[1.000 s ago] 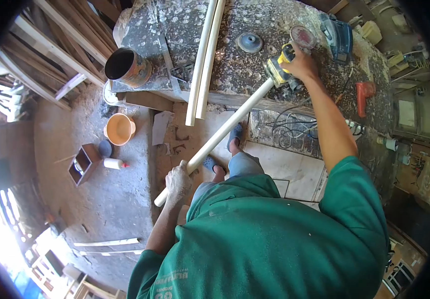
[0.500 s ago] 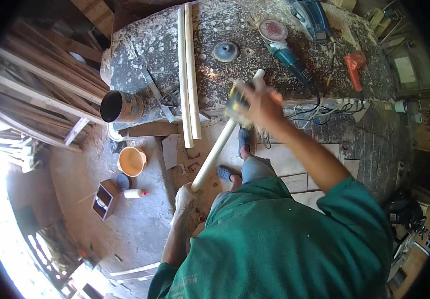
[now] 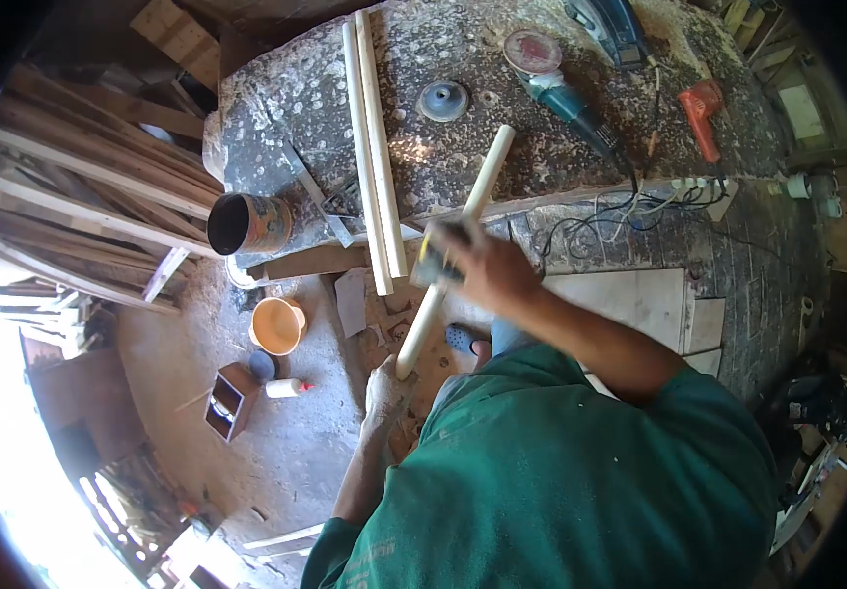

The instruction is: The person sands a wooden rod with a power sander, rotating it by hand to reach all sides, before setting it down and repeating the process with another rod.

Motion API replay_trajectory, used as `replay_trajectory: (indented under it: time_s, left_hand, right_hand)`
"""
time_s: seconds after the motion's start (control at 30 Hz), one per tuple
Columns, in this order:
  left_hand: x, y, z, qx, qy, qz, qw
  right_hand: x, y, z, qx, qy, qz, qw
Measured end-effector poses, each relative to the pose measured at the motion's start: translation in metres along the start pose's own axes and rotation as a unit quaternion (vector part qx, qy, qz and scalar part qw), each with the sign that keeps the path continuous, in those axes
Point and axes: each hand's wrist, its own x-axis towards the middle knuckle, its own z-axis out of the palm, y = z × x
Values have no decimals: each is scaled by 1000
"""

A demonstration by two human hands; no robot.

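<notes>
A pale round wooden rod slants from the bench edge down toward my body. Wrapped round its lower end is my left hand. My right hand, blurred by motion, is closed on a dark block with yellow markings, which lies against the middle of the rod. What the block is cannot be made out clearly. Two more pale rods rest side by side on the speckled workbench, to the left of the held rod.
On the bench are a teal sander, a grey disc, a red-orange tool, a metal square and a tin. Cables hang at its front edge. An orange bucket, a wooden box and a bottle stand at the lower left.
My right hand and the block have moved down the rod toward my left hand, baring more of its upper end. The view has shifted slightly.
</notes>
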Motion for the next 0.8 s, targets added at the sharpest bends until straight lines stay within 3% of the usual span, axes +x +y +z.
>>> replay_trajectory:
  time_s: [0.1,0.17,0.2,0.23,0.27,0.33,0.37,0.47,0.5,0.57,0.6,0.63,0.67,0.73,0.8]
  left_hand:
    - [7,-12,4,-3,-15,0,1000]
    - [7,-12,3,-1,-17,-1,1000]
    - [6,-11,3,-1,-16,-3,1000]
    - [6,-9,2,0,-17,-7,1000]
    - [5,-6,0,2,-17,-11,1000]
    - [5,-6,-1,5,-14,-9,1000]
    - [4,-7,0,5,-11,-3,1000]
    - [4,-9,-2,6,-3,16,1000]
    - [6,-9,-5,6,-1,23,1000]
    - [11,-14,-9,-18,-25,27,999]
    - [13,-15,-10,-30,-37,29,998]
    - [14,-14,-12,-37,-51,22,998]
    - [14,-13,-13,-42,-65,15,997]
    - [17,-14,-13,-49,-81,3,995]
    - [21,-21,-9,-53,-87,-4,995]
  right_hand:
    - [-21,-17,4,6,-18,-63,998]
    - [-4,11,3,24,-53,11,998]
    - [10,33,4,8,27,56,998]
    - [27,55,-11,-82,100,37,991]
    - [46,73,-30,-75,17,144,987]
    - [81,129,-26,-110,151,184,965]
    - [102,123,-68,-55,17,291,955]
    - [111,158,-56,-62,80,262,960]
    - [106,134,-60,-59,52,296,952]
    - [82,126,0,-4,124,231,965]
    - [58,70,-34,31,20,197,980]
    - [40,53,-12,-59,66,96,991]
    - [26,20,-12,53,-13,111,992]
    - [-8,-21,11,-3,52,-44,998]
    - [-27,-41,12,26,-22,-84,996]
